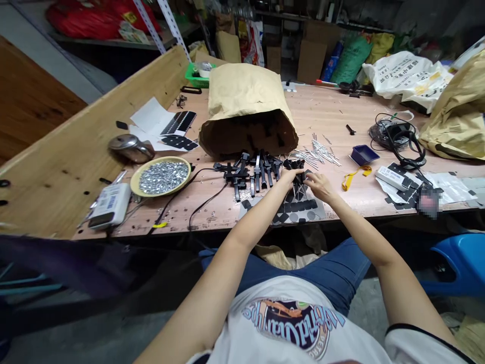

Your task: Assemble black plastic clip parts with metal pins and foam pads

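My left hand (290, 178) is closed around several black plastic parts (294, 164) at the table's front edge. Close on its right, my right hand (319, 185) has its fingertips bent together against the same parts; what they pinch is too small to make out. Thin rods seem to stick out below the parts, between the hands. Under the hands lies a grey sheet with black adhesive pads (299, 206). More black plastic pieces (242, 174) are heaped to the left. Loose metal pins (320, 153) are scattered just behind my right hand.
A large brown paper bag (246, 91) lies with its mouth toward me, black parts inside. On the left are a yellow bowl of small metal pieces (161, 176), a white box (110, 205) and a metal cup (129, 147). A dark blue tray (364, 154) and black headgear (407, 144) sit right.
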The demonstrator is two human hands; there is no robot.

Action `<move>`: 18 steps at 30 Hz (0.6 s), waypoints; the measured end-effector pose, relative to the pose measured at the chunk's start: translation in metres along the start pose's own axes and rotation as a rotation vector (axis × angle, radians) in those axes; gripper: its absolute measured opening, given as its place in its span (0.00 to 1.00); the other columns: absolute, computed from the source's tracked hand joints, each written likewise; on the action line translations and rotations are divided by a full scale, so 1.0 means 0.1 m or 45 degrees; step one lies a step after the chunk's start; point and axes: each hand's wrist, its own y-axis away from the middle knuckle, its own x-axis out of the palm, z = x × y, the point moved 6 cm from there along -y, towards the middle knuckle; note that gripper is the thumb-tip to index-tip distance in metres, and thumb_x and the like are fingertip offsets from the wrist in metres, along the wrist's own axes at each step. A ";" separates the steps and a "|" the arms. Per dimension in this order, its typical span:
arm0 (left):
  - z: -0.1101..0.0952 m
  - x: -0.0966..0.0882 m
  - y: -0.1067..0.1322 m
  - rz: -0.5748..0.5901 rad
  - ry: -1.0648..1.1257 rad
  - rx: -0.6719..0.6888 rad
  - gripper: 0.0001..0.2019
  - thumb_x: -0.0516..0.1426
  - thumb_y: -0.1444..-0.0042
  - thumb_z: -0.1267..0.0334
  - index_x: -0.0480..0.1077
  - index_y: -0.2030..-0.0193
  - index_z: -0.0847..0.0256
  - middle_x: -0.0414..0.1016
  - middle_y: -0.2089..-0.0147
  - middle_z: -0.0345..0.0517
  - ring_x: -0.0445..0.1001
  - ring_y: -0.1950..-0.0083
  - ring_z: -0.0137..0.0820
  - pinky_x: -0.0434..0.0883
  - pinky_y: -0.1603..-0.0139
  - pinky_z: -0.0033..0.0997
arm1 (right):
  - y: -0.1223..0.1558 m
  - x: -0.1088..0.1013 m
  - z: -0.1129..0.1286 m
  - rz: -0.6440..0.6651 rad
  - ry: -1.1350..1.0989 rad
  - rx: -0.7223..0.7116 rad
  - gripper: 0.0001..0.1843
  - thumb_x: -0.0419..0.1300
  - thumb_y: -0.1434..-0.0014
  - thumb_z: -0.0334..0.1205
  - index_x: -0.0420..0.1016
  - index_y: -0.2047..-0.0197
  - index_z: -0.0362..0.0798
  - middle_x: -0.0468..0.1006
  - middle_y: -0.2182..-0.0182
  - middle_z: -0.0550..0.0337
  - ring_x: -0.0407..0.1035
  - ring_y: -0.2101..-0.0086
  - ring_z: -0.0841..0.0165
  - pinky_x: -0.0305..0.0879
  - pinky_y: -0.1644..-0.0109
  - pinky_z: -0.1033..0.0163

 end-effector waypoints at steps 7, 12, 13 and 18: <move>-0.38 -0.15 -0.14 -0.114 -0.577 0.535 0.17 0.66 0.62 0.68 0.70 0.62 0.63 0.77 0.56 0.53 0.72 0.49 0.40 0.66 0.44 0.39 | -0.12 0.42 -0.11 0.424 0.050 -0.284 0.11 0.50 0.41 0.28 0.74 0.65 0.43 0.75 0.61 0.47 0.65 0.61 0.62 0.58 0.58 0.57; -0.67 -0.99 0.23 -0.403 -0.542 0.845 0.15 0.60 0.50 0.61 0.69 0.56 0.63 0.75 0.54 0.53 0.72 0.50 0.35 0.67 0.46 0.36 | -0.14 0.38 -0.24 0.247 -0.191 -0.296 0.11 0.50 0.40 0.28 0.72 0.66 0.47 0.75 0.66 0.54 0.65 0.62 0.66 0.60 0.53 0.58; -0.69 -1.17 0.35 -0.469 -0.540 0.892 0.13 0.58 0.48 0.61 0.69 0.57 0.63 0.75 0.56 0.51 0.73 0.52 0.33 0.68 0.47 0.34 | -0.13 0.36 -0.26 0.217 -0.227 -0.291 0.12 0.49 0.39 0.28 0.72 0.66 0.47 0.75 0.66 0.55 0.65 0.62 0.68 0.60 0.52 0.57; -0.55 -1.86 0.85 -0.709 -0.824 0.837 0.07 0.54 0.47 0.63 0.71 0.65 0.63 0.76 0.64 0.47 0.73 0.60 0.32 0.70 0.55 0.32 | -0.03 0.17 -0.27 -0.006 -0.295 -0.149 0.18 0.42 0.35 0.32 0.74 0.62 0.48 0.74 0.69 0.56 0.64 0.66 0.70 0.62 0.54 0.59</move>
